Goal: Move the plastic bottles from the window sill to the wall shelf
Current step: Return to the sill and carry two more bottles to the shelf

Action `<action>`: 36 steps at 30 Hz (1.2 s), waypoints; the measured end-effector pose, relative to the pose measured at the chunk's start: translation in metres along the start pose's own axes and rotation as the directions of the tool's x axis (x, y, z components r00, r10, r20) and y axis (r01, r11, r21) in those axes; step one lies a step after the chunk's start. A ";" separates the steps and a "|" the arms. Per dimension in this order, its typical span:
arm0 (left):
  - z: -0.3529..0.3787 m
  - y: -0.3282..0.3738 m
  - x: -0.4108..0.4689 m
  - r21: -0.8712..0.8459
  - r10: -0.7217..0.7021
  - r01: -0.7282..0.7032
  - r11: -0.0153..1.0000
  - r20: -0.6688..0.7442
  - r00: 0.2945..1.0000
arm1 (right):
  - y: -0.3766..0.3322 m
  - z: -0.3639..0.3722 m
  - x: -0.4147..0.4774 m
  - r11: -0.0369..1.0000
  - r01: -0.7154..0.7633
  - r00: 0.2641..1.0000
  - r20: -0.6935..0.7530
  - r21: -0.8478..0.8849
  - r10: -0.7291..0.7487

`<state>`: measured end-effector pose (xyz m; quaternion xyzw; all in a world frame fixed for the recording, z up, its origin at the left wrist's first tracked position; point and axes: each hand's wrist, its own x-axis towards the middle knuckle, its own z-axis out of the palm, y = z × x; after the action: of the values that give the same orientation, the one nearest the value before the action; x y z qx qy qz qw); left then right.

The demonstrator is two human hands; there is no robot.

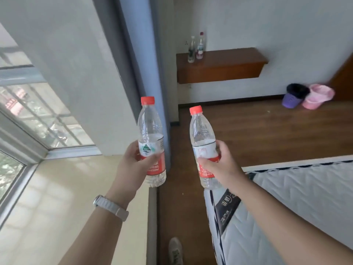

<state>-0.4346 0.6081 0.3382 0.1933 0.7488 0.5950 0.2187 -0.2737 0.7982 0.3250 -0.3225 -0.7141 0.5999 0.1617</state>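
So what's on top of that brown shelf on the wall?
Two bottles stand upright at the left end of the wall shelf: a white-capped bottle and a red-capped bottle beside it. The shelf behind them is hidden. What they hold is too small to tell.

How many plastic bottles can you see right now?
4. Left bottle in the left hand, right bottle in the right hand, short bottle and tall bottle standing at the left end of the shelf. More may be hidden.

Left hand grips left bottle; right hand, right bottle.
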 end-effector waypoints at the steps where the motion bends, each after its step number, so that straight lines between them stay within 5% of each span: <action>1: -0.002 0.003 0.016 -0.008 0.007 -0.007 1.000 0.015 1.000 | -0.003 0.001 0.011 1.000 -0.010 1.000 -0.022 -0.017 0.009; 11: -0.053 0.014 0.156 0.019 0.050 -0.051 0.999 0.061 0.997 | -0.057 0.035 0.123 0.987 0.032 0.992 -0.113 -0.155 -0.049; 23: -0.034 0.029 0.220 0.194 0.124 -0.164 0.967 0.200 0.972 | -0.061 0.034 0.176 0.977 0.032 0.981 -0.179 -0.211 -0.071; 36: 0.037 0.051 0.321 0.257 0.052 -0.104 0.961 0.203 0.978 | -0.041 -0.007 0.302 0.998 0.023 0.982 -0.185 -0.054 -0.032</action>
<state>-0.6785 0.8253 0.3497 0.3075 0.7889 0.4753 0.2391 -0.5035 0.9984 0.3193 -0.3712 -0.7156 0.5462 0.2275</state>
